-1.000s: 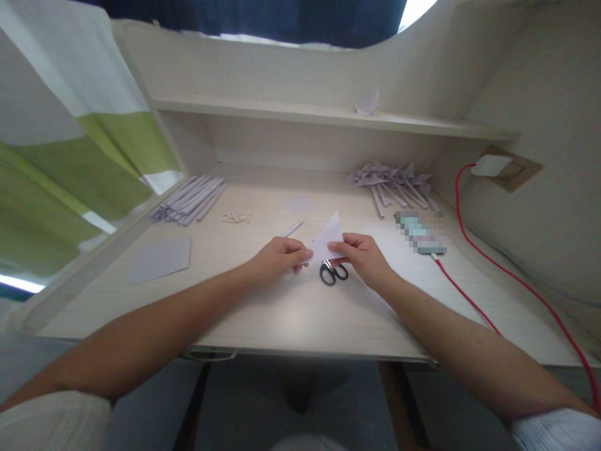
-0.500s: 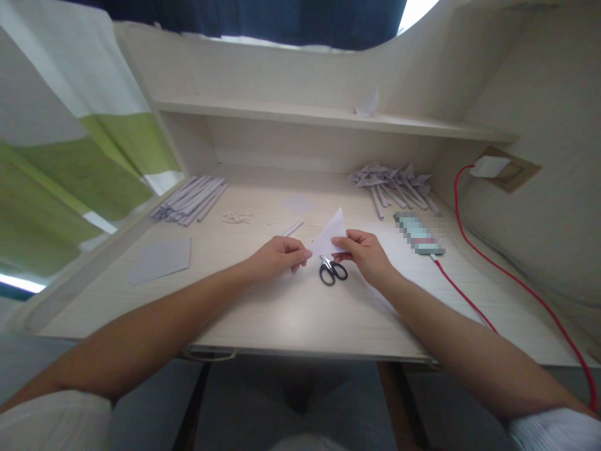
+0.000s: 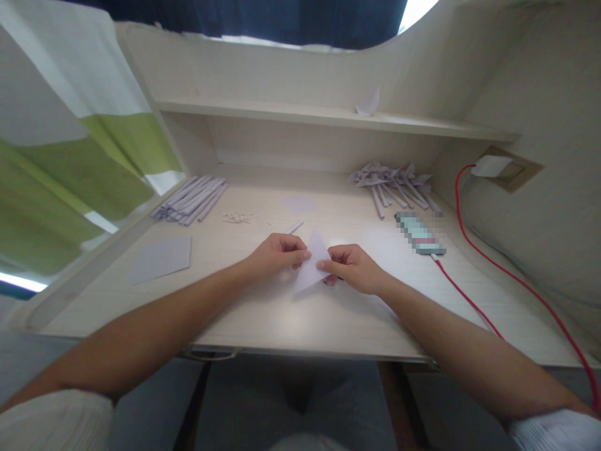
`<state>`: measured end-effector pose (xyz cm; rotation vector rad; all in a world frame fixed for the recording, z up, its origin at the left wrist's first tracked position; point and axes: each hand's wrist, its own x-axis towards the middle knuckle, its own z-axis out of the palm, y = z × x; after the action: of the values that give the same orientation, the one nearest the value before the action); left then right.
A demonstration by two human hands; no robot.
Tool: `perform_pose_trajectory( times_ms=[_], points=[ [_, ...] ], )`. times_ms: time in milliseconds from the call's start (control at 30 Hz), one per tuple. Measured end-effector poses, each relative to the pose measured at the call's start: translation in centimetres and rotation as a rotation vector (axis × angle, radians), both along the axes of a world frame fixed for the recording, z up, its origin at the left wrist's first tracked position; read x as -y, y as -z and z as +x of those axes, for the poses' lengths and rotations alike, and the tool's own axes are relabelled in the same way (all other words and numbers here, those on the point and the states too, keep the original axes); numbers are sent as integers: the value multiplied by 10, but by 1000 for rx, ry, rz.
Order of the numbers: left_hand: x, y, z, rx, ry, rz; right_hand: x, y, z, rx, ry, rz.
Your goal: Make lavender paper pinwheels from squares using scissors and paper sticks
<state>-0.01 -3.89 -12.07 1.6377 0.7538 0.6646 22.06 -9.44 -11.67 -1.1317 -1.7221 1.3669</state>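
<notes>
At the centre of the table (image 3: 263, 313), we pinch a folded paper triangle (image 3: 310, 268) between our left hand (image 3: 277, 252) at 9 o'clock and right hand (image 3: 353, 269) at 3 o'clock.

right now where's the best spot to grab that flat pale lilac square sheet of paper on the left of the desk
Take the flat pale lilac square sheet of paper by its near right corner, from the right: it lies flat on the wooden desk, so slide a fingertip under that free corner and pinch.
</notes>
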Motion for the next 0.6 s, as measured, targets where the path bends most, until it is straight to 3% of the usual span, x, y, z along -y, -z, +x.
perform_pose_trajectory(
  times_ms=[367,600],
  points=[
    [6,-6,4,42,-178,88,-10,10,2,-64,212,-11],
    [8,-9,6,16,-190,122,-7,4,-1,-96,264,3]
  ],
)
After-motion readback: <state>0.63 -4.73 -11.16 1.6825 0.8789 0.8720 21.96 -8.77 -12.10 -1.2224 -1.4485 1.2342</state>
